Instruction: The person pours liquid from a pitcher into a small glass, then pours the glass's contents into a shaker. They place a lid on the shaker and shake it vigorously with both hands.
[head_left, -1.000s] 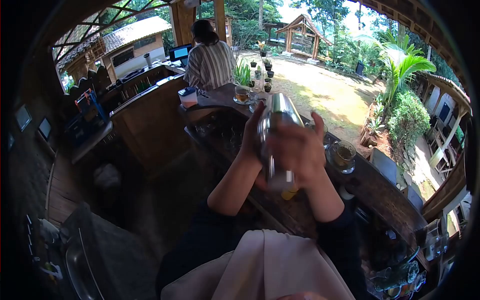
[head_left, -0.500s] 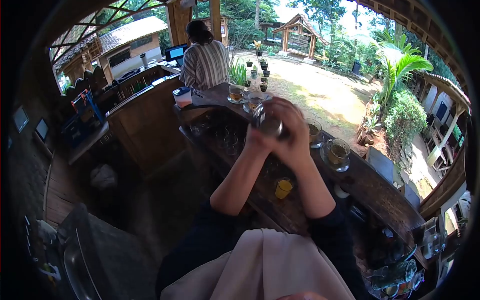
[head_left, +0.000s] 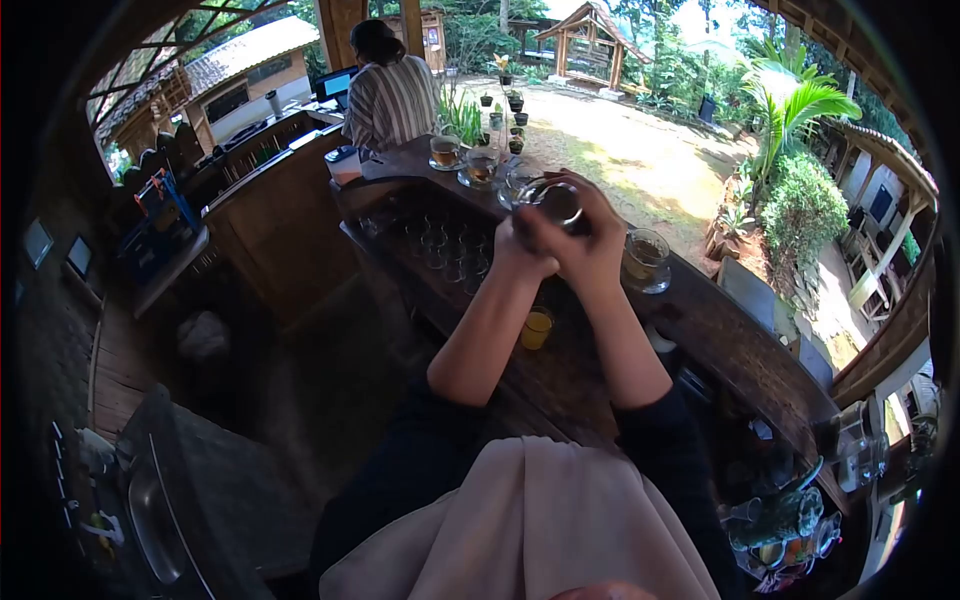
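Note:
In front of my chest, over the dark wooden counter (head_left: 720, 335), both hands are wrapped round a shiny metal cocktail shaker (head_left: 562, 204). Its round end faces up towards me, tilted. My left hand (head_left: 528, 240) grips it from the left and below, blurred by motion. From the right, my right hand (head_left: 597, 222) closes over the top and side. Below the wrists stands a small glass of yellow-orange drink (head_left: 536, 328). Behind the hands, a glass cup on a saucer (head_left: 522, 182) is partly covered by them. Another glass cup with drink (head_left: 645, 256) sits right of my right wrist.
Further left along the counter are two more filled cups (head_left: 480, 168) and a lidded container (head_left: 344, 166). Several clear glasses (head_left: 440, 245) stand on a lower shelf. A person in a striped shirt (head_left: 392, 105) faces away near a screen. Glass jars (head_left: 862, 460) crowd the right end.
The shaker has turned in my hands, its round end now facing more upward. My view has shifted, so the cups and yellow drink appear higher and further left.

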